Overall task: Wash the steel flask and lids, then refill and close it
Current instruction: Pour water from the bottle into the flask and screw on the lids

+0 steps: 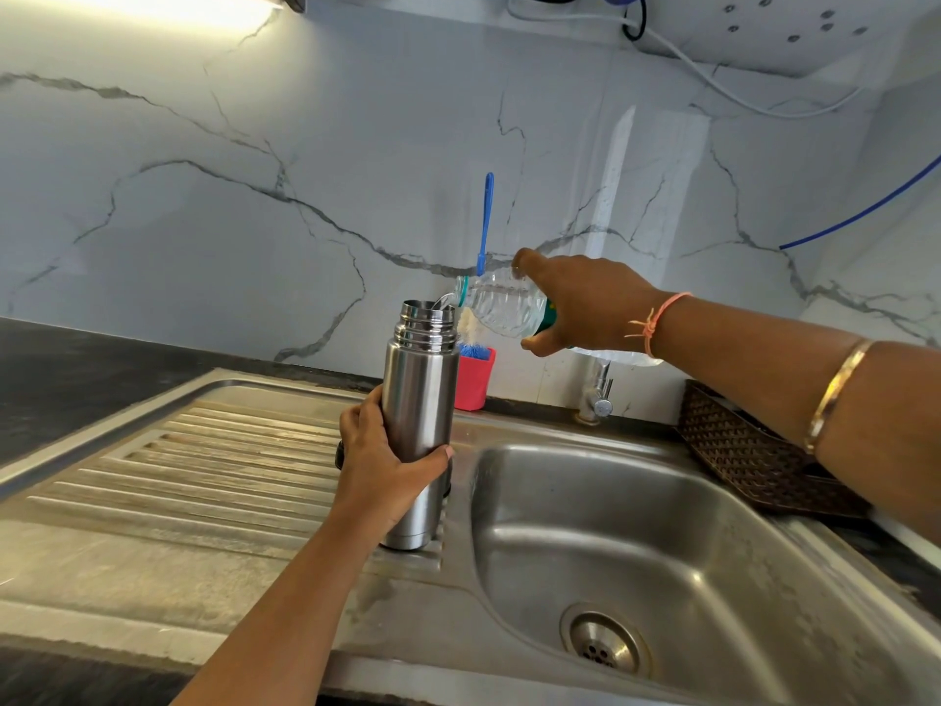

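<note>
The steel flask (420,394) stands upright and uncapped on the sink's ribbed drainboard (203,466). My left hand (379,463) grips its lower body. My right hand (575,308) holds a clear plastic water bottle (501,308) tipped on its side, mouth at the flask's opening. A thin stream of water runs from the bottle into the flask. A dark object, perhaps a lid, peeks out behind my left hand (339,453); most of it is hidden.
A red cup (474,382) with a blue-handled bottle brush (485,221) stands behind the flask by the wall. The steel sink basin (636,542) lies to the right, with the tap (600,394) behind it. A brown woven tray (753,461) sits at the far right.
</note>
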Tool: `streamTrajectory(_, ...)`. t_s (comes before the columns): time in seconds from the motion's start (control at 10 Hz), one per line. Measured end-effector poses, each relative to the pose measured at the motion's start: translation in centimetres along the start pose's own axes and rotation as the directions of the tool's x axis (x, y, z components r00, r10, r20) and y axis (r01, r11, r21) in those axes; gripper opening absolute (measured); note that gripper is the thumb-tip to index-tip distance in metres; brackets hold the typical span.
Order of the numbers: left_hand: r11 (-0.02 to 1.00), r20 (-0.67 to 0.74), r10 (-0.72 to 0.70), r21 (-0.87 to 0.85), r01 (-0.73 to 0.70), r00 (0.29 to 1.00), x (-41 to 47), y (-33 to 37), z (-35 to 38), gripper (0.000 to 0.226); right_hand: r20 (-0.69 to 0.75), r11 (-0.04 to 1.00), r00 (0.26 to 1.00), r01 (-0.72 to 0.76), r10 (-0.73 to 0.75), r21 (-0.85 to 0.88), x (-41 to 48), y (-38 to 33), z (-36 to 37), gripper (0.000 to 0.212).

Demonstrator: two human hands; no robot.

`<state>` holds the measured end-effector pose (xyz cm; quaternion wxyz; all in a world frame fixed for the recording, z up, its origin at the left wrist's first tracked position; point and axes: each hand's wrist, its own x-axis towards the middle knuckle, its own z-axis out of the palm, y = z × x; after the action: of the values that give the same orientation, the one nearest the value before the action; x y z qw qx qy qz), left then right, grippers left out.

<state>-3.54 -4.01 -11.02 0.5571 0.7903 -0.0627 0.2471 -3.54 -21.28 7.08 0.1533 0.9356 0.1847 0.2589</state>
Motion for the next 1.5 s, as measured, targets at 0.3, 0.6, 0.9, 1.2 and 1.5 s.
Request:
streamTrajectory(0.3,1.000,-0.002,0.005,-0.007,-0.005,1.000,-0.01,0.04,-0.02,0.091,-0.010,1.000,1.000,0.003,-0.003,-0.017,0.01,-0.02,-0.13,0.083)
streamTrajectory(0.6,1.000,0.000,-0.001,-0.006,0.001,1.000,0.04,-0.06,0.02,0.091,-0.026,1.000,1.000,0.005,-0.006,-0.030,0.14,0.27,-0.32,0.081)
streamTrajectory(0.9,1.000,-0.004,-0.002,-0.004,0.002,1.000,-0.03,-0.01,-0.01,0.090,-0.057,0.999,0.998,0.012,-0.015,-0.045,0.44,0.70,-0.48,0.080)
streamTrajectory(1.2,1.000,0.001,-0.007,0.002,0.007,1.000,-0.02,0.03,0.02,0.090,-0.062,0.998,0.998,0.016,-0.020,-0.056,0.62,0.83,-0.70,0.080)
streamTrajectory(1.5,1.000,-0.005,0.001,-0.001,-0.001,1.000,0.03,-0.22,0.02,0.091,-0.068,0.997,0.997,0.027,-0.032,-0.074,0.76,0.90,-0.78,0.079)
